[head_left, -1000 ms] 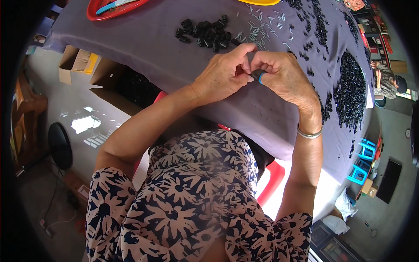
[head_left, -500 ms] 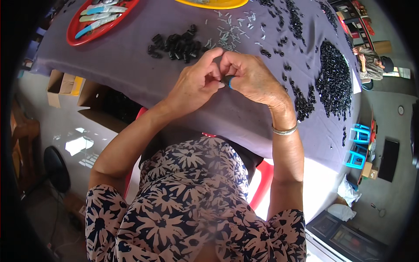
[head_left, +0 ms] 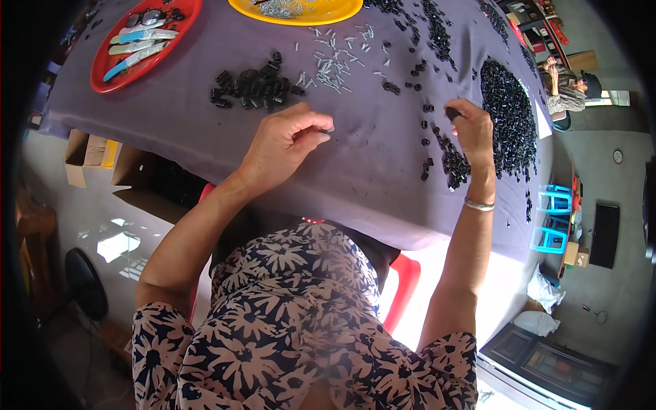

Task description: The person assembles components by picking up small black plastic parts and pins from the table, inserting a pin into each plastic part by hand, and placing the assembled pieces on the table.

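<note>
My left hand (head_left: 290, 140) is closed in a pinch above the cloth. A small dark and pale piece (head_left: 328, 130) shows at its fingertips, too small to name. To the right, my right hand (head_left: 473, 130) is held over scattered black parts, its fingers bent together. A dark covering (head_left: 452, 114) shows at a digit's tip; anything pinched there is hidden. Beside that hand spreads a large heap of small black parts (head_left: 506, 116). Beyond my left hand lies a pile of larger black cylindrical pieces (head_left: 256, 85), and to its right are scattered thin clear or silvery pins (head_left: 331, 68).
A red tray (head_left: 98, 72) with blue and white handled tools stands far left, a yellow tray (head_left: 294, 20) with pins at the back. The grey-purple cloth (head_left: 383, 178) covers the table. Another person (head_left: 567, 89) sits at far right. Cardboard boxes (head_left: 89, 154) stand below left.
My hands were together over the table. They have parted: the right moved to the right, toward the small black parts; the left shifted slightly left and down. The whole view has shifted a little.
</note>
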Demonstrator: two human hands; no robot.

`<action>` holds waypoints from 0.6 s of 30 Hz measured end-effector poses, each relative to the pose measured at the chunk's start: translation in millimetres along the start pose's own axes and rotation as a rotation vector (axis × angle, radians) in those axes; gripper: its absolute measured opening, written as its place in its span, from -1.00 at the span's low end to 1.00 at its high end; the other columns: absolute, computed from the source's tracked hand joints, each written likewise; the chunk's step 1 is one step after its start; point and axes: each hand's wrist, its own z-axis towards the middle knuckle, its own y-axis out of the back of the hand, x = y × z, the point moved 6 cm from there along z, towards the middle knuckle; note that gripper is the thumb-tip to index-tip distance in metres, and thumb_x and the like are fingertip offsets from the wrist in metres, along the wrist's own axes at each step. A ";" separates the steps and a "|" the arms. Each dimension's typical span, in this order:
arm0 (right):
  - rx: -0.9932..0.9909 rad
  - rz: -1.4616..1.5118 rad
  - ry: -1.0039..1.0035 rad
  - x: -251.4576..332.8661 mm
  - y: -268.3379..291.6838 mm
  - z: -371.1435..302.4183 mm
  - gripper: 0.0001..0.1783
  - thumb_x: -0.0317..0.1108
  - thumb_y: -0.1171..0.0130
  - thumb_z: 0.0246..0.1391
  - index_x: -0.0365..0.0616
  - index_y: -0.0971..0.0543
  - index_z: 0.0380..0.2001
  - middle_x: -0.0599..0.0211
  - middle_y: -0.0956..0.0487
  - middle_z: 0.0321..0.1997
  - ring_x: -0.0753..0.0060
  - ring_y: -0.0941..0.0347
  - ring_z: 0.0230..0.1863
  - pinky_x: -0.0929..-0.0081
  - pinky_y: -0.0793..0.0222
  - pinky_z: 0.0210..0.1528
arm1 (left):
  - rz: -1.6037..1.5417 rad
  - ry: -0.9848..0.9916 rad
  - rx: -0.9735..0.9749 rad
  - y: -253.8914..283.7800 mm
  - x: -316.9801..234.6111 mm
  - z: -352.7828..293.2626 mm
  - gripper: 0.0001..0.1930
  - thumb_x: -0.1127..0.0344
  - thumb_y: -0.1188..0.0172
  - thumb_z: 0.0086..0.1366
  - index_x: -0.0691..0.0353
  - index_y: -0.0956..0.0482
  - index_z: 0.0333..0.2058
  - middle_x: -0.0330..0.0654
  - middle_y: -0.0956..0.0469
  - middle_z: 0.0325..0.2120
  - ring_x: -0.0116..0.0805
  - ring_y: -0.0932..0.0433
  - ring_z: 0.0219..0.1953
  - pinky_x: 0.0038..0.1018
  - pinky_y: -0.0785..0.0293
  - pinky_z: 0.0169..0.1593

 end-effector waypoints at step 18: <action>0.137 0.058 0.265 41.0 -50.0 -20.9 -0.64 -0.73 0.02 -0.20 -0.29 -0.57 -0.26 0.25 -0.63 -0.31 0.47 -0.58 -0.23 0.57 -0.47 -0.12 | 0.100 0.043 0.048 -2.0 -4.2 0.0 -0.84 0.55 -0.22 0.15 0.27 -0.59 -0.25 -0.23 -0.47 -0.45 -0.44 -0.46 -0.44 -0.54 -0.39 -0.30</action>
